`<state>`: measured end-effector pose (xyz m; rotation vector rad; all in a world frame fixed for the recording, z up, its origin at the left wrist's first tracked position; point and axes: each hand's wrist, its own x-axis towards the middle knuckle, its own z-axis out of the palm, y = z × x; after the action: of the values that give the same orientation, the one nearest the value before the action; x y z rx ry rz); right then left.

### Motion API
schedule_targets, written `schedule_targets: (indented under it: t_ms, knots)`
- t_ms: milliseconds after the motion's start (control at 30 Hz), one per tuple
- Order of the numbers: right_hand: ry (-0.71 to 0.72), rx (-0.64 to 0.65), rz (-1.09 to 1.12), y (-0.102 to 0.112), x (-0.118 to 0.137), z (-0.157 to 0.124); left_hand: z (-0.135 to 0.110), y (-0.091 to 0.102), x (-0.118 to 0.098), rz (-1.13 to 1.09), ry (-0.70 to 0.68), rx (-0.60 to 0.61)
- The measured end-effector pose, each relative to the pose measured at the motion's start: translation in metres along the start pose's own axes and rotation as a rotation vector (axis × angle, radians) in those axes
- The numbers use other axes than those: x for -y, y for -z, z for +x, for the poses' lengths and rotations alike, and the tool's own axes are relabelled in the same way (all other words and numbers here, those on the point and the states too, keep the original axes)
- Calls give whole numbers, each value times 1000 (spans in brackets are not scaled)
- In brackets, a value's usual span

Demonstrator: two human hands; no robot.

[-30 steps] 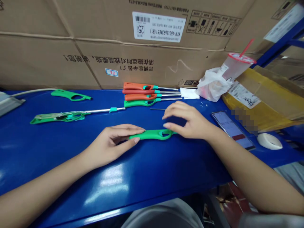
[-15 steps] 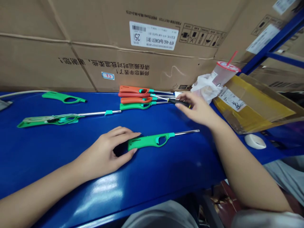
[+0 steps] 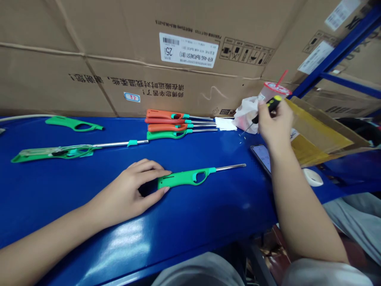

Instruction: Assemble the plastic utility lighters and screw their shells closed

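Green lighter at the left fingertips, screwdriver up in the right hand

A long green plastic lighter with a teal trigger and a silver metal barrel lies flat on the glossy blue table, its barrel pointing right. The left hand pinches its handle end, thumb along the near edge and fingertips along the far one. The right hand, well apart from the lighter and beyond the barrel tip, grips a black-and-yellow screwdriver, its thin shaft slanting down to the left, near a few small pale bits on the tabletop.

Behind the lighter sits a close row of orange, red and green lighters, barrels reaching towards a folded white paper. Farther left are an opened green lighter with its insides showing and an empty green handle shell. A dark-edged phone lies partly behind the right forearm.

Along the back stands a brown cardboard box, its printing upside down. The white label reads "KFR-46G/BpR3AES1 (B1)" with a large "25" and a barcode; lower down, black Chinese lettering says 师傅您辛苦了!请在搬运时对我温柔些,谢谢您! (a polite plea for gentle handling). The red figures on the small blue-bordered sticker look like "33". The writing on the clear cup with a red straw is too small to read.
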<state>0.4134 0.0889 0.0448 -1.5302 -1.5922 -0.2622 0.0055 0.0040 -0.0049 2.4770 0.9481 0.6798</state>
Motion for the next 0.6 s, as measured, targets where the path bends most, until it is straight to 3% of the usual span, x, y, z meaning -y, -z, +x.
schedule_targets:
  t_ms: [100, 233, 500, 600]
  knots:
    - [-97, -53, -122, 1, 4, -5, 0, 1, 0, -4, -4, 1]
    - [-182, 21, -184, -1, 9, -7, -1, 1, 0, -6, 0, 4]
    - [-190, -11, -125, -1, 11, -5, -1, 2, 0, -7, -7, 5]
    - [-181, -82, 45, -4, 18, -5, 0, 0, 0, -16, -20, 3]
